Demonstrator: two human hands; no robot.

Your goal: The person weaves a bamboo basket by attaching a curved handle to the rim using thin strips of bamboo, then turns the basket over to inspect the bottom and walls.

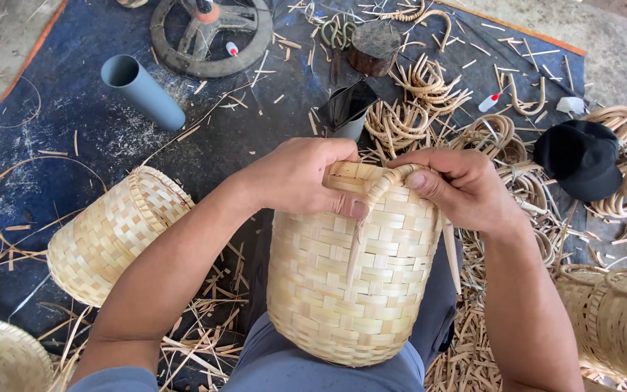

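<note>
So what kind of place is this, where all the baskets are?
Probably a basket-weaving workshop on the floor. Both hands, left hand and right hand, grip a woven basket; curved cane handles and strip scraps lie around on a blue mat.

Pale straw checker-weave basket (350, 290), blue tarp (74, 138), grey pipe (143, 91), black cap (580, 158).

We see a blue tarp (74, 138) on the ground. On it lie a grey pipe (143, 92), a woven basket (110, 234), rattan loops (408, 116) and a black cap (580, 158).
</note>
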